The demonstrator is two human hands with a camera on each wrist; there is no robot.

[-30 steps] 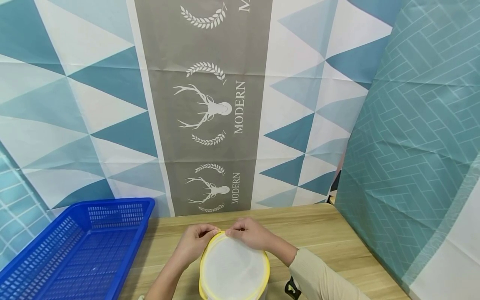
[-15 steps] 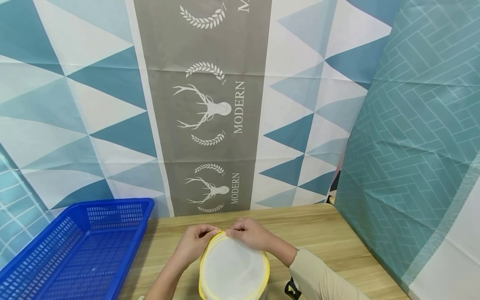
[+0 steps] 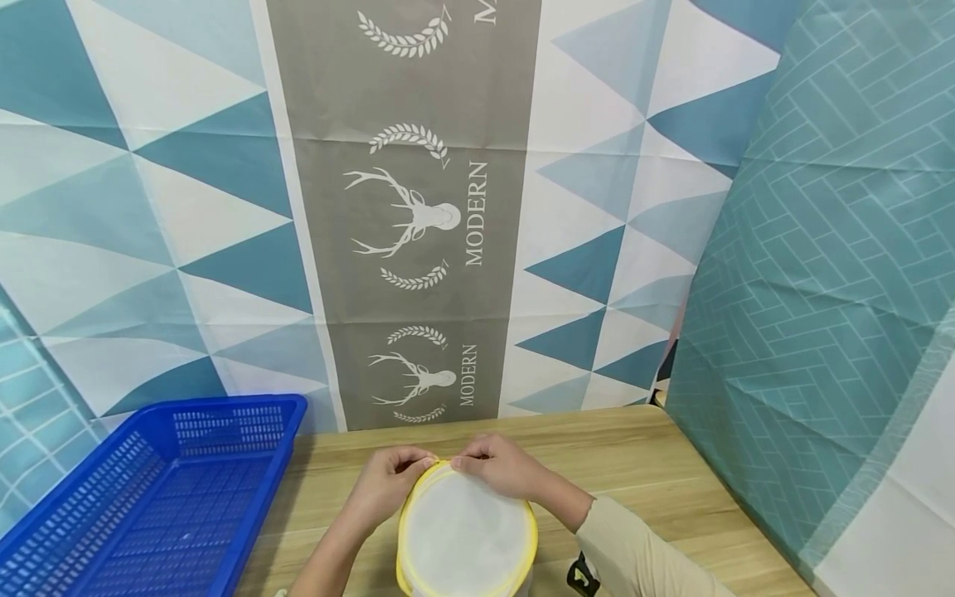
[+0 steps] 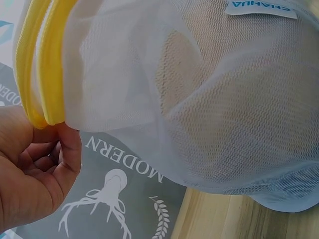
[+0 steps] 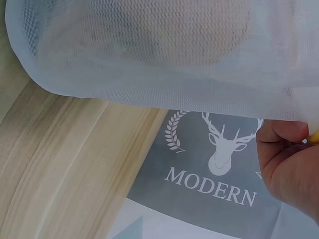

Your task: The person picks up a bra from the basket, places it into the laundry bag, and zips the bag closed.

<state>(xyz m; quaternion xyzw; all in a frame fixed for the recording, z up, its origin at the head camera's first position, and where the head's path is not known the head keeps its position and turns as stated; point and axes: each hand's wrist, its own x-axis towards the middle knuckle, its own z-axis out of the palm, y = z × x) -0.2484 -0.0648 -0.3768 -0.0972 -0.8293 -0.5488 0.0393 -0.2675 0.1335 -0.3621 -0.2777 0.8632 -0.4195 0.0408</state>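
Note:
A white mesh laundry bag (image 3: 466, 531) with yellow zipper trim stands upright near the table's front, its round lid facing up. At the far side of its rim, my left hand (image 3: 382, 489) pinches the yellow trim between thumb and fingers. Just to the right, the thumb and fingers of my right hand (image 3: 506, 468) pinch the same edge. The left wrist view shows the bag's mesh side (image 4: 214, 99) bulging over something tan inside, with a small "CHAHUA" label (image 4: 261, 7) near the top. From the right wrist, the mesh (image 5: 149, 69) also hides the contents' exact kind.
A blue plastic basket (image 3: 179, 506) stands on the left. The wooden table (image 3: 619, 464) meets a patterned cloth backdrop (image 3: 418, 249) at the back. A teal cloth (image 3: 821, 290) hangs along the right side. By the right sleeve is a black strap-like piece (image 3: 582, 575).

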